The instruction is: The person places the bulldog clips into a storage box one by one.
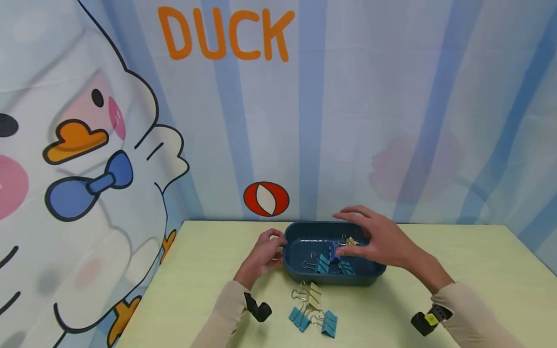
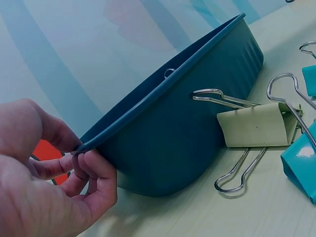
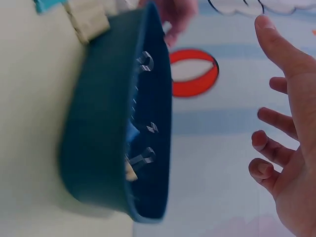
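Note:
A dark blue plastic container [image 1: 361, 279] stands near the table's back edge. At its left end my left hand [image 1: 264, 251] pinches the rim between thumb and fingers, also plain in the left wrist view. My right hand [image 1: 385, 240] hovers over the container's right end, fingers spread and thumb apart, holding nothing. Inside lie several binder clips: a teal clip [image 1: 322, 264], a second teal clip [image 1: 346, 268], a dark blue clip [image 1: 333, 251] and a yellow clip [image 1: 350, 241], partly covered by the right hand in the head view.
In front of the container, a pale yellow binder clip [image 1: 314, 296] and two teal ones, a left clip [image 1: 299, 319] and a right clip [image 1: 329, 324], lie close together on the pale table [image 1: 209, 270]. A printed cloth [image 1: 270, 121] hangs behind the table.

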`<action>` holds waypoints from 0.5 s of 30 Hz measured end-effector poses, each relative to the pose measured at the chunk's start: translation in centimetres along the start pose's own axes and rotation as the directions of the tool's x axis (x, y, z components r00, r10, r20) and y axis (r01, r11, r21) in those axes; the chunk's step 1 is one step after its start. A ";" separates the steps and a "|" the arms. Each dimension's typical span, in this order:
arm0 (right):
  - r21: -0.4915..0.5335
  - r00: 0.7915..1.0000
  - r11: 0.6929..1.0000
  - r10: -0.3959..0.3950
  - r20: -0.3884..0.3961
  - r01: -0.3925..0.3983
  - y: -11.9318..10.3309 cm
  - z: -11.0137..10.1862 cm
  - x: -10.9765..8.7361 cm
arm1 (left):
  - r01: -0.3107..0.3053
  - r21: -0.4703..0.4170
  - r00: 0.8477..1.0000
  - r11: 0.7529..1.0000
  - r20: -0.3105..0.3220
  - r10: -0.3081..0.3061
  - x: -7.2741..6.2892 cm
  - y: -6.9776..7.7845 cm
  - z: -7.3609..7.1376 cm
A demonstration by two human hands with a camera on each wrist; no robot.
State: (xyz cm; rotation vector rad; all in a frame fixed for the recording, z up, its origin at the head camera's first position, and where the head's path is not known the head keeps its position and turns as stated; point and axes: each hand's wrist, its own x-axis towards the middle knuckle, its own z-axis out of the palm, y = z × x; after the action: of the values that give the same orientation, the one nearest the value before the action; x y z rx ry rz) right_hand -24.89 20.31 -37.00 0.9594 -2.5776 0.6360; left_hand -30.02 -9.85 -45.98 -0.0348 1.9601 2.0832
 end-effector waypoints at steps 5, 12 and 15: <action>0.029 0.998 0.999 -0.037 0.048 0.036 -1.9 1.8 -2.1 | 0.003 0.002 1.000 1.000 -0.002 -0.003 0.0 0.1 0.2; 0.118 0.989 0.992 -0.057 0.138 0.041 -3.3 5.2 -5.5 | -0.001 0.009 1.000 1.000 -0.005 0.001 -0.1 0.1 0.2; 0.154 0.972 0.988 -0.037 0.233 0.001 -3.5 6.5 -6.7 | 0.000 0.009 1.000 1.000 -0.005 0.000 -0.2 0.1 0.2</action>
State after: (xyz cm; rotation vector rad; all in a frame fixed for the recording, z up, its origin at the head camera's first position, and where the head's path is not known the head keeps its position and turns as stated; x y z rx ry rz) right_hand -18.60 18.23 -44.41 1.1723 -2.7527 0.7668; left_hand -29.82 -9.66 -45.81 -0.0383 1.9726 2.0766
